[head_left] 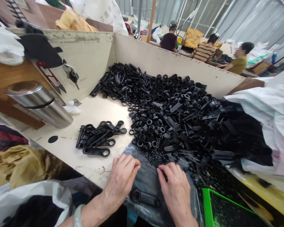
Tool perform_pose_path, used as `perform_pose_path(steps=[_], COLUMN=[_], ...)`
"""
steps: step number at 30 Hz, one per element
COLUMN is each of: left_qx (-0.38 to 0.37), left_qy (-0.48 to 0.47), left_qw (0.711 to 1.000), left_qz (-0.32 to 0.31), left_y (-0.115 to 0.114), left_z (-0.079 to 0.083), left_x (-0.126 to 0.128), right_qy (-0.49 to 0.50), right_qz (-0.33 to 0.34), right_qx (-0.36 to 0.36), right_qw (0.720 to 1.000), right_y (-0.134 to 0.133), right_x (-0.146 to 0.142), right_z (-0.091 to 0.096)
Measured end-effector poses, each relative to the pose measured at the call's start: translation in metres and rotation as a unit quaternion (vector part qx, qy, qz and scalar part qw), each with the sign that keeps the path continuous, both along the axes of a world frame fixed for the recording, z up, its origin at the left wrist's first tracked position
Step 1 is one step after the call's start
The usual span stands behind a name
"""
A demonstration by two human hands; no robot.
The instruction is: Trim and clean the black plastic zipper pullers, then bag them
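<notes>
My left hand point(123, 172) is closed, thumb pressed to curled fingers, above the dark sheet at the bench's front edge. Whatever it may hold is hidden. Opposite it, my right hand point(174, 180) is also closed, its fingertips bent down near a heap of tiny black pieces point(153, 157). Something dark shows under its curled fingers, too unclear to name. Between my wrists a black plastic handle-like part with a ring end point(145, 198) lies on the dark sheet point(145, 178). Left of the hands is a small pile of similar ring-ended parts point(97, 138).
A large heap of black rings and levers point(161, 113) fills the walled bench point(175, 60). A steel flask point(40, 104), red thread snips point(50, 77) and keys point(71, 73) are at left. A green-rimmed tray point(207, 206) stands at lower right. Several people sit beyond the wall.
</notes>
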State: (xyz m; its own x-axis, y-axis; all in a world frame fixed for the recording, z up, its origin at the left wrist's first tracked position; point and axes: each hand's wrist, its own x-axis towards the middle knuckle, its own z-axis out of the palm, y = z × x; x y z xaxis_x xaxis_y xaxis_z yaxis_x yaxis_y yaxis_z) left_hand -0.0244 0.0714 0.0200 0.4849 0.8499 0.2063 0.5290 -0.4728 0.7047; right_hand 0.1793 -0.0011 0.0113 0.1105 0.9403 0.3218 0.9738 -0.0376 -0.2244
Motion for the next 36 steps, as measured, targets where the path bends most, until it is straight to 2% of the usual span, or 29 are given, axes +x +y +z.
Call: perform_pose_path(steps=[3,7,11,20,27,36], left_qx=[-0.146,-0.343,-0.433,-0.476,-0.49,-0.495], left_qy=[-0.07,-0.147,-0.193,-0.249,-0.29,-0.297], left_qw=[0.987,0.927,0.879,0.839,0.816,0.809], left_qz=[0.021,0.045,0.057,0.092,0.098,0.113], left_y=[-0.003,-0.003,-0.005,-0.014,-0.021,-0.026], left_z=[0.006,0.012,0.017,0.029,0.028,0.033], left_x=[-0.004,-0.004,-0.001,0.0,-0.001,-0.001], right_qy=[0.022,0.13,0.184,0.177,0.158,0.114], right_qz=[0.011,0.077,0.147,0.178,0.198,0.222], right_qx=[0.018,0.058,0.07,0.09,0.103,0.115], right_qw=[1.0,0.987,0.969,0.964,0.962,0.962], right_y=[0.003,0.005,0.011,0.014,0.01,0.008], right_x=[-0.003,-0.014,-0.029,-0.044,-0.047,-0.046], right_z=[0.002,0.017,0.032,0.037,0.039,0.039])
